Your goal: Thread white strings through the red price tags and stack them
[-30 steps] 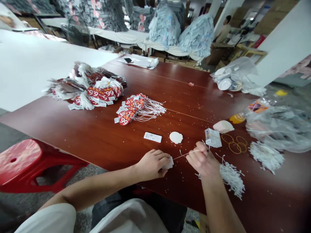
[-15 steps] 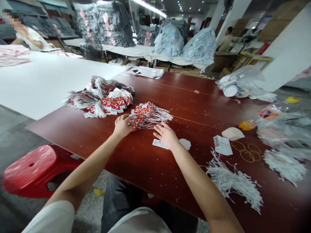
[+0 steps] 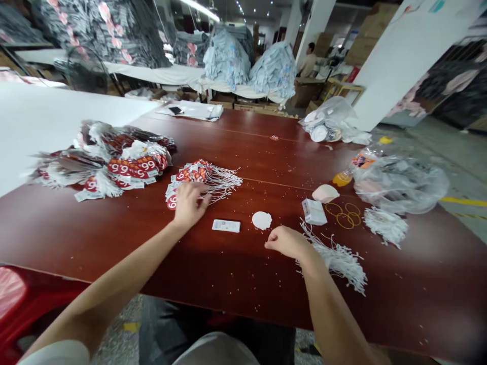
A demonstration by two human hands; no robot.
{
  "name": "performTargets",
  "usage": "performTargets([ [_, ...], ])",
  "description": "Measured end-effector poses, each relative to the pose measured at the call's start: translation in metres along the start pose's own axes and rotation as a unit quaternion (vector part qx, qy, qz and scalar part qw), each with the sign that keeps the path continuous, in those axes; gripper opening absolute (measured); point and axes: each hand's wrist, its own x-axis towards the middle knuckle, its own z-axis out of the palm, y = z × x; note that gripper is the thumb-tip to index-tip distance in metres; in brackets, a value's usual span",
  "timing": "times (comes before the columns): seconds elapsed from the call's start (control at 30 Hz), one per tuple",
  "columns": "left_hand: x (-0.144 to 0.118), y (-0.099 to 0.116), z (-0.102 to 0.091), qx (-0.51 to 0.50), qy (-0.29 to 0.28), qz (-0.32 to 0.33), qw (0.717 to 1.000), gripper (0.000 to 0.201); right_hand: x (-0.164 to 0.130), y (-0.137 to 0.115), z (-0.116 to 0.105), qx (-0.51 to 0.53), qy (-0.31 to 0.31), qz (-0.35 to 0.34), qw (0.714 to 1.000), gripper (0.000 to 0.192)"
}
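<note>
My left hand (image 3: 188,204) lies flat on the near edge of a small pile of red "99" tags with white strings (image 3: 198,175), fingers spread on the dark wooden table (image 3: 236,274). My right hand (image 3: 287,241) rests loosely curled on the table, holding nothing, just left of a bundle of white strings (image 3: 338,258). Between the hands lie a white rectangular label (image 3: 226,225) and a round white tag (image 3: 262,220).
A bigger heap of strung red tags (image 3: 110,157) sits at the left. Right of centre are a small white card stack (image 3: 314,211), rubber bands (image 3: 344,214), another string bundle (image 3: 385,225), clear plastic bags (image 3: 399,183) and a bottle (image 3: 355,165). A red stool (image 3: 15,299) stands at lower left.
My right hand has pulled back from the tag pile toward the string bundle. My left hand stays at the small tag pile. The view has shifted a little to the right.
</note>
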Motion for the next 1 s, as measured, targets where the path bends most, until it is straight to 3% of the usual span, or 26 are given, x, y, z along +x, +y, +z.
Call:
performTargets([
  [0.13, 0.004, 0.074, 0.031, -0.122, -0.173, 0.140, 0.967, 0.015, -0.004, -0.003, 0.008, 0.029, -0.007, -0.072, 0.997, 0.008],
  [0.2, 0.012, 0.103, 0.054, -0.138, -0.238, 0.156, 0.949, 0.025, -0.011, -0.004, 0.008, 0.083, -0.010, -0.132, 0.988, 0.005],
  [0.27, 0.021, 0.121, 0.073, -0.108, -0.290, 0.143, 0.940, 0.037, -0.018, -0.005, 0.008, 0.157, -0.026, -0.200, 0.967, 0.007],
  [0.37, 0.030, 0.128, 0.089, -0.071, -0.345, 0.121, 0.928, 0.027, -0.019, -0.009, 0.012, 0.219, -0.049, -0.250, 0.942, 0.013],
  [0.57, 0.036, 0.123, 0.087, -0.080, -0.357, 0.128, 0.922, 0.016, -0.009, -0.010, 0.021, 0.228, -0.020, -0.216, 0.949, 0.020],
  [0.73, 0.036, 0.135, 0.090, -0.040, -0.334, 0.128, 0.933, 0.016, -0.017, -0.007, 0.009, 0.243, -0.038, -0.222, 0.943, 0.023],
  [0.87, 0.031, 0.150, 0.088, -0.009, -0.261, 0.133, 0.956, 0.016, -0.022, -0.006, 0.005, 0.176, -0.028, -0.219, 0.959, 0.019],
  [0.93, 0.022, 0.150, 0.077, -0.028, -0.204, 0.119, 0.971, 0.016, -0.022, -0.003, 0.008, 0.173, 0.016, -0.223, 0.959, 0.022],
  [1.0, 0.009, 0.146, 0.059, -0.079, -0.159, 0.066, 0.982, 0.013, -0.020, 0.003, 0.013, 0.182, 0.061, -0.222, 0.956, 0.031],
])
